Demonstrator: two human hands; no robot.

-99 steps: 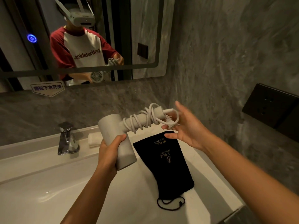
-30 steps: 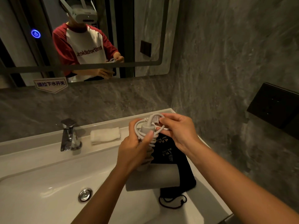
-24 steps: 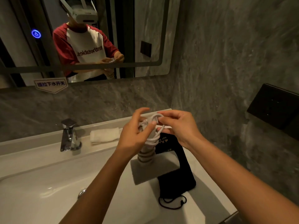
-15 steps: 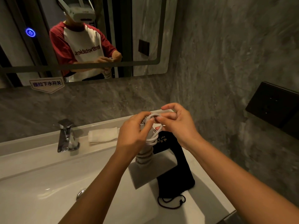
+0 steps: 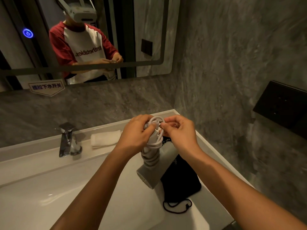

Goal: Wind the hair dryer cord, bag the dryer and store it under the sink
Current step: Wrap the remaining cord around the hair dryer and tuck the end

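A grey hair dryer (image 5: 150, 175) hangs head down over the sink's right side, its handle pointing up. The white cord (image 5: 155, 143) is coiled around that handle. My left hand (image 5: 135, 133) grips the top of the handle and the coils. My right hand (image 5: 180, 131) pinches the cord's plug end at the top loop. A black drawstring bag (image 5: 181, 181) lies flat on the white counter under the dryer, its string trailing toward me.
The white sink basin (image 5: 49, 193) fills the lower left. A chrome faucet (image 5: 68, 141) stands at the back, with a folded white towel (image 5: 105, 138) beside it. A grey stone wall with a black panel (image 5: 282, 105) rises on the right. The mirror (image 5: 86, 39) shows a person.
The dryer was turned from handle-sideways to handle-up, head down. Both hands closed in on the top of the handle, and my right hand now works the plug end at the top loop.
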